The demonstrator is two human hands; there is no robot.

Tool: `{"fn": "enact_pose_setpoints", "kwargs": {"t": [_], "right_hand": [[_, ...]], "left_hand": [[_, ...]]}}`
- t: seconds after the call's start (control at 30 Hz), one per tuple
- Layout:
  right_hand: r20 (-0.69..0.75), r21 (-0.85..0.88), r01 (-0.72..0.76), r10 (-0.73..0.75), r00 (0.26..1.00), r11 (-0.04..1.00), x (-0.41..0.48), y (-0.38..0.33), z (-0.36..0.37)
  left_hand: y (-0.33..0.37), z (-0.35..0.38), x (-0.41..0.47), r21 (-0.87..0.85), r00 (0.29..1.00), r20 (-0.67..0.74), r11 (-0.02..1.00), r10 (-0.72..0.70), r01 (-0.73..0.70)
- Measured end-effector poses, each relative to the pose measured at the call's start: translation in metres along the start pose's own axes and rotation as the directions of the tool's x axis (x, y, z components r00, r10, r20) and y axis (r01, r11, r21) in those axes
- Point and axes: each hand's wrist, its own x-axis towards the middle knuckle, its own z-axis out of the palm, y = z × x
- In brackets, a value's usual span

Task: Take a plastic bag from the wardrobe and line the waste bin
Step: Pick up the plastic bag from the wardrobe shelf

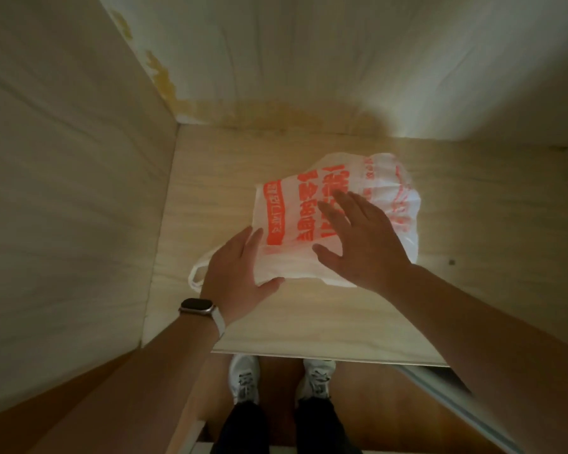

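Plastic bag [286,221], one; left hand [233,273], right hand [364,244], seemingly atop.

The pale wood-grain wardrobe shelf [276,322] lies bare along its front edge, behind the white plastic bag with orange print [286,224] and well out to the bag's right, leaving open passage on those sides. On the left the tall pale side panel [79,191] closes the space, with only a narrow bare strip between it and the bag's loop handle [192,276]; the yellow-stained back panel [341,60] shuts off the far end.
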Motion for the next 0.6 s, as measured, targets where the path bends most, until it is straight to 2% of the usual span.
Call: {"fn": "enact_pose_setpoints", "kwargs": {"t": [0.17,0.33,0.5,0.6], "right_hand": [[-0.010,0.002,-0.001,0.001,1.000,1.000,0.035,0.007,0.037],[0.040,-0.001,-0.001,0.001,0.999,1.000,0.039,0.009,0.063],[0.179,0.004,-0.001,0.000,0.984,1.000,0.022,0.009,0.089],[0.210,0.009,-0.007,0.005,0.978,1.000,0.017,0.008,0.101]], "left_hand": [[-0.023,0.038,0.014,-0.017,1.000,0.014,1.000,-0.001,0.001],[-0.040,0.063,0.014,-0.032,0.996,-0.064,0.998,0.054,-0.056],[-0.048,0.070,0.015,-0.066,0.984,-0.104,0.986,0.145,-0.152],[-0.056,0.071,0.016,-0.073,0.974,-0.115,0.976,0.194,-0.203]]}}
